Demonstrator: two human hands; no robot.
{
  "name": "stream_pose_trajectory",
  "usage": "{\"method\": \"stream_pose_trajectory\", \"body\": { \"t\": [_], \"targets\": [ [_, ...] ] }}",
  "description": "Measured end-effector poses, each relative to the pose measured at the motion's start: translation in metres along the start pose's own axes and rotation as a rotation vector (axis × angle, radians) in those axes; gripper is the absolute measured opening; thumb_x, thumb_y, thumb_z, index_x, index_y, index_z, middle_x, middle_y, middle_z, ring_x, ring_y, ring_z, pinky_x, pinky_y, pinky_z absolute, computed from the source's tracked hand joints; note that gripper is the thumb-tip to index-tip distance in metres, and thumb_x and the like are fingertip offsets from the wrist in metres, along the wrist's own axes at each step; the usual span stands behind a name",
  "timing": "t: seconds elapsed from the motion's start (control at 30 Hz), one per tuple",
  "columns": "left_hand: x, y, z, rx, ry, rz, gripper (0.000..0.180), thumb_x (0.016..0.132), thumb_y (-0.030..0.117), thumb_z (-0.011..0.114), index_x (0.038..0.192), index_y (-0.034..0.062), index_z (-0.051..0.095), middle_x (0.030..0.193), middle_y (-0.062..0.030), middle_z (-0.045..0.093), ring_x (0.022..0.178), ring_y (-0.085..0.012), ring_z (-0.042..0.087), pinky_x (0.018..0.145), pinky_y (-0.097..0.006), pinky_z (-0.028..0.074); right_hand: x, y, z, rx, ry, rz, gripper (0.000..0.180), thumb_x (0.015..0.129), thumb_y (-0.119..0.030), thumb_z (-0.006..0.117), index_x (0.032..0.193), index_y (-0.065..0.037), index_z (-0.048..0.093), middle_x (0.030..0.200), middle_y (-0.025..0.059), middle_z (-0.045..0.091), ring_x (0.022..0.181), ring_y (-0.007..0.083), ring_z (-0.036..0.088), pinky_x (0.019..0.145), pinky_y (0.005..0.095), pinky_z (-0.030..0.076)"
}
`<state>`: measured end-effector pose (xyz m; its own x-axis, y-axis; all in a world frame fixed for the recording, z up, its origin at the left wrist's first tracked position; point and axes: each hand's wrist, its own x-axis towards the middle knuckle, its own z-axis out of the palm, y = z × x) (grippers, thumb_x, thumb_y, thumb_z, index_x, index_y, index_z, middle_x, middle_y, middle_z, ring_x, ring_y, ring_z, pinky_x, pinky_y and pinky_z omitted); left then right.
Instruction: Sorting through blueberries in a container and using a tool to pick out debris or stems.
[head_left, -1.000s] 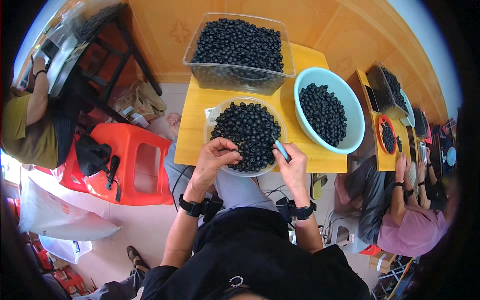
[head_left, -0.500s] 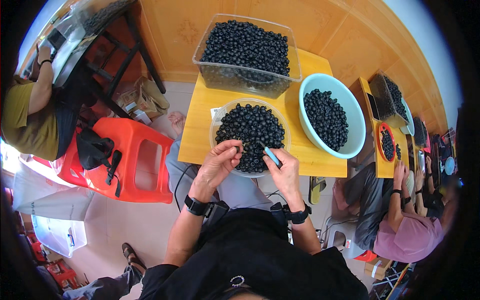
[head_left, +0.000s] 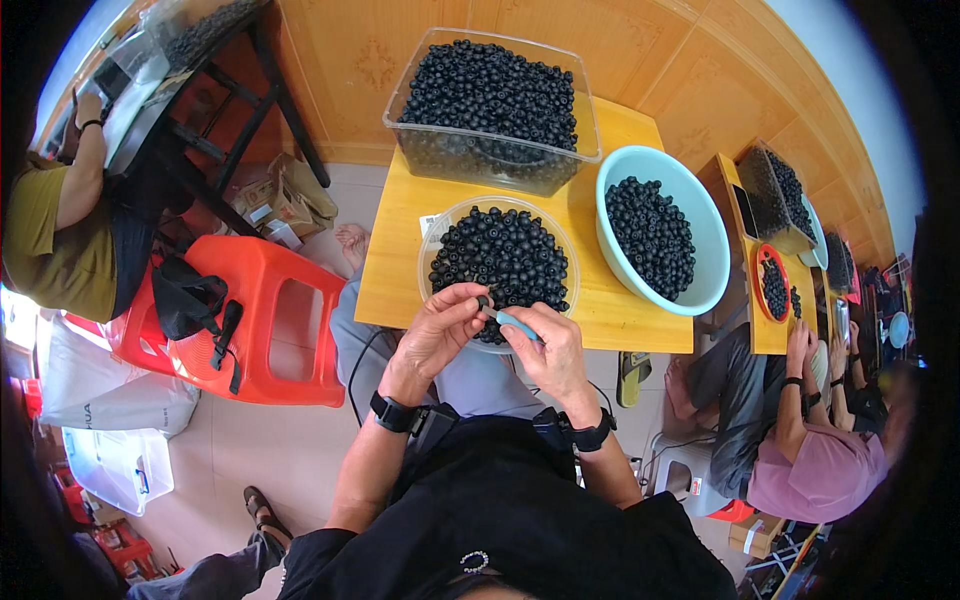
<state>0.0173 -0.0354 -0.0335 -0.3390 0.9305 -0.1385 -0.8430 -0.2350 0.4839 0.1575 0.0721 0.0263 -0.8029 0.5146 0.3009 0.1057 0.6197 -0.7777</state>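
Observation:
My left hand (head_left: 441, 331) pinches one small black round piece (head_left: 483, 300) between thumb and fingers, at the near rim of a clear round bowl (head_left: 432, 238) heaped with the same black pieces (head_left: 500, 252). My right hand (head_left: 548, 352) grips a small light-blue tool (head_left: 517, 323) whose tip points at the pinched piece. Both hands meet over the front edge of the yellow wooden table (head_left: 395, 255). Each wrist wears a black band.
A clear rectangular tub (head_left: 490, 160) full of black pieces stands at the back, a light-blue basin (head_left: 700, 225) of them to the right. A red plastic stool (head_left: 265, 320) with a black bag stands left. Other people sit far left and right at another table (head_left: 735, 250).
My left hand has lifted out of the bowl with one black piece and drawn toward me. My right hand has brought the blue tool to it. The view has shifted slightly.

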Motion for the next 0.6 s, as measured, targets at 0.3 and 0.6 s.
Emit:
{"method": "stream_pose_trajectory", "body": {
  "t": [0.3, 0.6],
  "targets": [
    [0.0011, -0.0017, -0.0007, -0.003, -0.042, -0.01, 0.013, 0.086, 0.004, 0.06, 0.099, 0.0037, 0.058, 0.09, -0.0055, 0.063, 0.079, -0.0109, 0.062, 0.07, -0.021, 0.053, 0.0006, -0.0039, -0.0007, -0.066, -0.019, -0.002, 0.017, 0.08, -0.017, 0.067, 0.091, -0.004, 0.067, 0.071, 0.0086, 0.059, 0.055, 0.0233, 0.058, 0.049, 0.0311, 0.044],
    [-0.0007, 0.0031, 0.0015, 0.002, -0.071, -0.016, 0.006, 0.085, 0.003, 0.061, 0.091, 0.0034, 0.059, 0.089, -0.0079, 0.064, 0.075, -0.0111, 0.061, 0.068, -0.021, 0.053, 0.0011, -0.0045, -0.0016, -0.051, -0.024, -0.011, 0.017, 0.08, -0.016, 0.067, 0.093, -0.004, 0.067, 0.069, 0.0077, 0.058, 0.054, 0.0223, 0.058, 0.048, 0.0308, 0.044]
  ]
}}
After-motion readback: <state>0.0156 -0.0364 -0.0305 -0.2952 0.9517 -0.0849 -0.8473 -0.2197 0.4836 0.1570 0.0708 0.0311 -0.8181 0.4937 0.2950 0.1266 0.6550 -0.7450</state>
